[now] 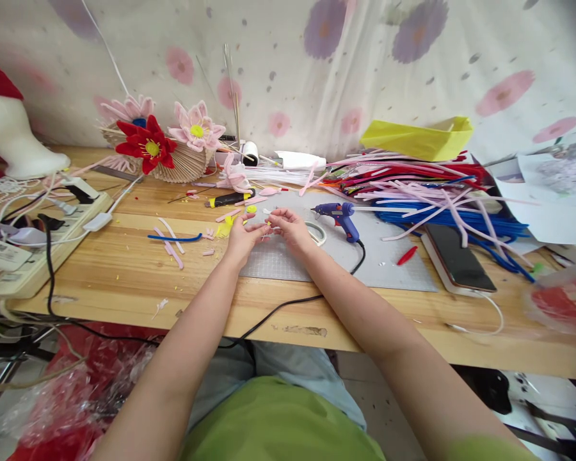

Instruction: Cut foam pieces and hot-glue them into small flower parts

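Watching left hand (242, 238) and right hand (290, 230) pinch a tiny bit (269, 223); right forearm (352, 293) snags that cord (278, 308), glue gun (342, 215) might slide tbh.

Bright, soft light here, spreading evenly across the pale wooden tabletop (103, 278), shadows faint; fine detail goes mushy between the bare left hand (240, 243) and bare right hand (292, 232). Far right, the red, plastic-covered bundle (562, 302) smears, edges stretching wide.

No text, brand or number is legible. At the left of the wooden table (125, 298), the printed label (4, 250) on the white power adapter (16, 258) carries dark marks too small to read.
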The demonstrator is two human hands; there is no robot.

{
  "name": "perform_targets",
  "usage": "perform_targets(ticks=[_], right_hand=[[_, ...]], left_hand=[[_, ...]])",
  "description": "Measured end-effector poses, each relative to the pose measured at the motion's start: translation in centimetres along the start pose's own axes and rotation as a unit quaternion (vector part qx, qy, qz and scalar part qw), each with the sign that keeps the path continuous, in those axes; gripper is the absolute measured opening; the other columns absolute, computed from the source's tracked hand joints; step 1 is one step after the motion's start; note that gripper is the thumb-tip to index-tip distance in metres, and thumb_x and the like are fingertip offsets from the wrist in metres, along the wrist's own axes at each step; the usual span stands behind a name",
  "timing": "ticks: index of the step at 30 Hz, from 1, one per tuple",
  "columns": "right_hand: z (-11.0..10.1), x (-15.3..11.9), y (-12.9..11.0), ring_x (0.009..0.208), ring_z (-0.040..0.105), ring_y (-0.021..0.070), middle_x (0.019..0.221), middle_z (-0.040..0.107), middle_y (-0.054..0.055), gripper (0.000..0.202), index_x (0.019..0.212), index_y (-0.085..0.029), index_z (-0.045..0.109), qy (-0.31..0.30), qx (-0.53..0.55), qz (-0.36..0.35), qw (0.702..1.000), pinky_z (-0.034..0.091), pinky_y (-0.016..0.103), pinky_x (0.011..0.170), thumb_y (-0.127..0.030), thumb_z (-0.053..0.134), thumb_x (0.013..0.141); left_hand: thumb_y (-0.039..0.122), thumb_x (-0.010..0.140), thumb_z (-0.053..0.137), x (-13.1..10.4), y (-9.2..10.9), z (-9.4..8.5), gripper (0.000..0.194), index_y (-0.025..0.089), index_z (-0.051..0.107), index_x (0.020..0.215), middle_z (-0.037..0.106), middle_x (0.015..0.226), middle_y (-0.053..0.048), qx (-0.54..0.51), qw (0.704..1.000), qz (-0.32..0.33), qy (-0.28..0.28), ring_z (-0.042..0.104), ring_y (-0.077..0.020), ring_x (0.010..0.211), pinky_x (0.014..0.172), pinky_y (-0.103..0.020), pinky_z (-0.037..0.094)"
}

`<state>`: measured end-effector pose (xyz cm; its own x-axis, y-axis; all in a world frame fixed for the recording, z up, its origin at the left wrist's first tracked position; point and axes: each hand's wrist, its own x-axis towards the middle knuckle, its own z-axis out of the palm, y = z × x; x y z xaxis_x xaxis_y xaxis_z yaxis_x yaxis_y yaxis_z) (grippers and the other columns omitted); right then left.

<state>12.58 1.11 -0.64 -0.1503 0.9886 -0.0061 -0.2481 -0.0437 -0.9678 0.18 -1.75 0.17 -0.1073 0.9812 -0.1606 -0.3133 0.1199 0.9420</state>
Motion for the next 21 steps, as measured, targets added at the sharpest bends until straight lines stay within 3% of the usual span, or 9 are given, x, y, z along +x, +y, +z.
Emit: perform_targets(ticks=[3,4,6,8,11,14,16,18,21], right_hand=[[-1.6,-0.3,-2.2,0.073,0.060,0.0125,0.087,0.067,0.003,0.022,0.088,-0.020,0.053,0.011,-0.226,-0.019,0.974,0.045,0.026,0.066,-0.036,0.061,0.074],[-2.3,-0.6,-3.1,0.077,0.061,0.0142,0.089,0.068,0.004,0.018,0.087,-0.019,0.055,0.016,-0.346,-0.034,0.938,0.045,0.027,0.069,-0.032,0.060,0.075],[-3.8,-1.3,-4.7,0.088,0.062,0.0201,0.093,0.068,0.008,0.013,0.087,-0.017,0.058,0.012,-0.581,-0.033,0.813,0.044,0.031,0.077,-0.026,0.059,0.077],[-5.0,-2.1,-5.5,0.096,0.061,0.0258,0.102,0.066,0.015,0.019,0.092,-0.014,0.060,-0.017,-0.715,0.004,0.699,0.044,0.034,0.079,-0.025,0.057,0.078],[-5.5,-2.9,-5.4,0.104,0.059,0.0299,0.112,0.062,0.020,0.032,0.102,-0.009,0.060,-0.053,-0.781,0.028,0.622,0.044,0.035,0.081,-0.032,0.057,0.080],[-5.4,-3.1,-4.6,0.104,0.059,0.0300,0.111,0.062,0.022,0.033,0.103,-0.007,0.060,-0.041,-0.791,0.010,0.610,0.043,0.034,0.082,-0.033,0.053,0.084],[-5.7,-2.9,-4.4,0.101,0.061,0.0300,0.107,0.063,0.022,0.029,0.099,-0.007,0.061,-0.031,-0.780,-0.001,0.626,0.043,0.034,0.080,-0.030,0.052,0.084],[-6.3,-2.6,-4.7,0.095,0.062,0.0290,0.100,0.066,0.020,0.024,0.091,-0.010,0.063,-0.016,-0.743,0.005,0.670,0.043,0.033,0.076,-0.030,0.052,0.083],[-7.5,-2.2,-5.1,0.079,0.063,0.0232,0.083,0.069,0.012,0.021,0.078,-0.015,0.063,0.006,-0.611,0.048,0.790,0.042,0.031,0.068,-0.032,0.053,0.081]], left_hand=[[0.014,0.057,0.077,0.2,0.0,-0.2,0.058,0.019,0.041,0.102,0.066,0.069,0.001,0.024,0.999,0.032,0.001,0.067,-0.0150,0.063,0.060,-0.027,0.053],[0.015,0.057,0.078,0.2,0.0,-0.3,0.059,0.019,0.040,0.102,0.066,0.069,0.002,0.029,0.999,0.038,0.002,0.067,-0.0150,0.063,0.059,-0.027,0.053],[0.017,0.056,0.078,0.3,0.0,-0.4,0.060,0.019,0.040,0.102,0.066,0.069,0.002,0.034,0.998,0.045,0.007,0.067,-0.0150,0.065,0.060,-0.026,0.053],[0.018,0.055,0.079,0.4,-0.1,-0.5,0.060,0.020,0.040,0.101,0.066,0.070,0.002,0.037,0.998,0.047,0.010,0.068,-0.0151,0.066,0.060,-0.026,0.053],[0.019,0.053,0.080,0.5,-0.1,-0.6,0.062,0.020,0.039,0.100,0.065,0.070,0.003,0.043,0.998,0.049,0.013,0.068,-0.0149,0.068,0.061,-0.026,0.053],[0.018,0.053,0.079,0.5,-0.1,-0.6,0.061,0.021,0.039,0.099,0.065,0.069,0.004,0.045,0.998,0.051,0.016,0.067,-0.0146,0.068,0.061,-0.026,0.053],[0.017,0.053,0.079,0.5,-0.1,-0.7,0.060,0.021,0.039,0.099,0.064,0.069,0.004,0.043,0.998,0.052,0.018,0.067,-0.0148,0.069,0.061,-0.026,0.053],[0.017,0.054,0.078,0.6,0.0,-0.8,0.059,0.021,0.039,0.098,0.064,0.069,0.004,0.040,0.998,0.050,0.020,0.068,-0.0151,0.069,0.062,-0.026,0.053],[0.017,0.054,0.078,0.6,0.2,-0.8,0.058,0.020,0.039,0.097,0.064,0.069,0.004,0.040,0.998,0.045,0.022,0.068,-0.0156,0.068,0.063,-0.027,0.052]])
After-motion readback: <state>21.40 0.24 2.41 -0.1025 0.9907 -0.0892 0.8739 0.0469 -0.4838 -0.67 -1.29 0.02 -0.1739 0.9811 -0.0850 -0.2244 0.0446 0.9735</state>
